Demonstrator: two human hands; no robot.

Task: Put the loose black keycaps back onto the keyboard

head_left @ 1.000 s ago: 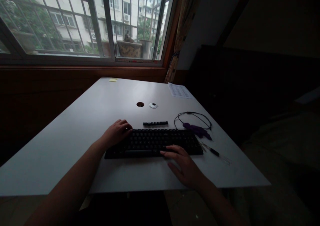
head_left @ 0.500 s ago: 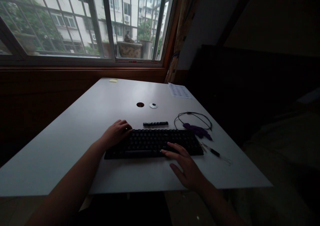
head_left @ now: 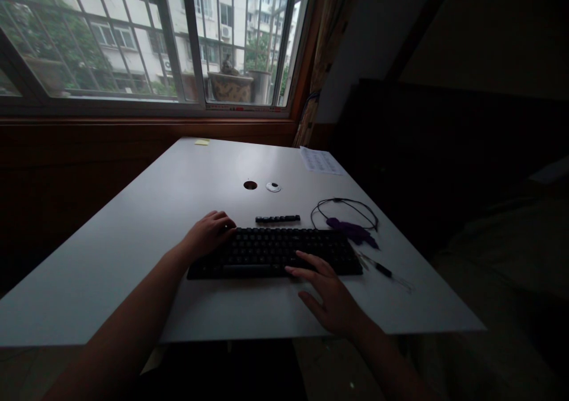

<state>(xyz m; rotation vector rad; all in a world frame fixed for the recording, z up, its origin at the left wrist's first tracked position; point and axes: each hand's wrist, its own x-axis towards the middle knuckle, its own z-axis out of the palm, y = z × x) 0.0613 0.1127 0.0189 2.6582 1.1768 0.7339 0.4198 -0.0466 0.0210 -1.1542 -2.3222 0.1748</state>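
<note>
A black keyboard [head_left: 267, 253] lies near the front edge of the white table. My left hand [head_left: 208, 233] rests over its far left corner, fingers close together and bent round the edge; their tips are partly hidden. My right hand [head_left: 326, 294] is open, fingers spread, with two fingertips over the lower keys right of the space bar and the thumb apart from the keyboard. Just behind the keyboard is a short row of black keycaps [head_left: 278, 218]. To its right lies a thin tool with a black handle [head_left: 383, 269] and wire ends.
A purple cloth [head_left: 353, 232] and a looped black cable [head_left: 345, 199] lie behind the keyboard's right end. Farther back are a round table hole [head_left: 250, 185], its white cover [head_left: 273, 186], a printed sheet [head_left: 320, 161] and a yellow note [head_left: 201, 142]. A barred window stands beyond.
My right thumb has shifted slightly left, and the right fingers sit marginally higher over the keys. The left hand keeps its place; the view moved a touch.
</note>
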